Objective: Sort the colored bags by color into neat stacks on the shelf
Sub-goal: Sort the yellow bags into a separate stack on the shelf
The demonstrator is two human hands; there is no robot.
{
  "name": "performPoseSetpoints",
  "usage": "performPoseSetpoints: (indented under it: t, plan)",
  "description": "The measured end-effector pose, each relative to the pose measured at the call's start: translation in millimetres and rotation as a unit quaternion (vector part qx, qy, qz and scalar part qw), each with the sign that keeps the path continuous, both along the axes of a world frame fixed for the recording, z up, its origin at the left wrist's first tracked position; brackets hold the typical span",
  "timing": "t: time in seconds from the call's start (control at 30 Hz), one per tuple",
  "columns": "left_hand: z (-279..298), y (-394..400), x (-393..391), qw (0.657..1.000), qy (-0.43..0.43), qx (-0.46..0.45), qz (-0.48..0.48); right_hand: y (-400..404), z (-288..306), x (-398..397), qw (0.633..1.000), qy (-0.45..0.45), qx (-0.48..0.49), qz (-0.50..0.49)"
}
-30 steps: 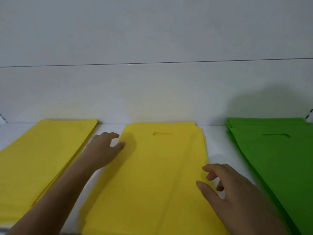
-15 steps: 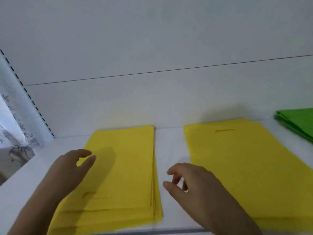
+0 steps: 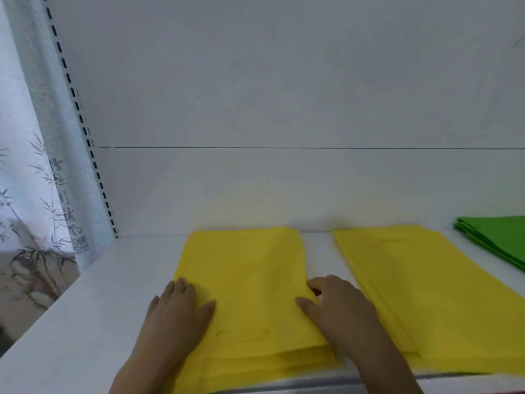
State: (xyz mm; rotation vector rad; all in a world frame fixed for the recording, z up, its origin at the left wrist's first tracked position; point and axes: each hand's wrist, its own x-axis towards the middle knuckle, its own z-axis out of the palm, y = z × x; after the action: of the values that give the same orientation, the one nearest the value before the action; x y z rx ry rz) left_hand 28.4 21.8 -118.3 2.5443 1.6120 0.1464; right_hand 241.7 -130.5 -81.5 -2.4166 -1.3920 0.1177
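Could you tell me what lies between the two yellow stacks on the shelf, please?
In the head view, only a bare strip of white shelf separates the left yellow stack from the right yellow stack.

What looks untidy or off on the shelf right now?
The left yellow stack has uneven layers: lower bags stick out past the top one along its near edge. Both hands, left hand and right hand, rest on its sides. The right yellow stack lies angled, and two yellow stacks remain separate. The green stack looks fine.
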Motion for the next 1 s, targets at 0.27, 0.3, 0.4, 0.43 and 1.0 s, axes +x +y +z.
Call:
performPoseSetpoints:
  t: [0.27, 0.3, 0.4, 0.43, 1.0]
  plan:
    - [4.6, -22.6, 13.9, 0.999, 0.034, 0.012, -0.01, -10.7, -7.6, 11.4, 0.98, 0.171, 0.099, -0.003]
    - [8.7, -25.2, 15.1, 1.0, 0.026, 0.003, -0.016, -11.5, -7.9, 14.2, 0.975, 0.197, 0.099, -0.013]
    - [22.1, -37.7, 14.2, 0.998, -0.038, -0.038, -0.016, -14.0, -11.0, 20.1, 0.97, 0.225, 0.087, -0.043]
    - [25.6, -41.1, 13.5, 0.995, -0.092, -0.041, -0.014, -14.8, -11.9, 21.0, 0.978, 0.189, 0.07, -0.053]
    - [56.8, 13.4, 0.0, 0.768, -0.499, -0.397, 0.065, -6.5, -1.1, 27.6, 0.942, 0.318, 0.102, -0.025]
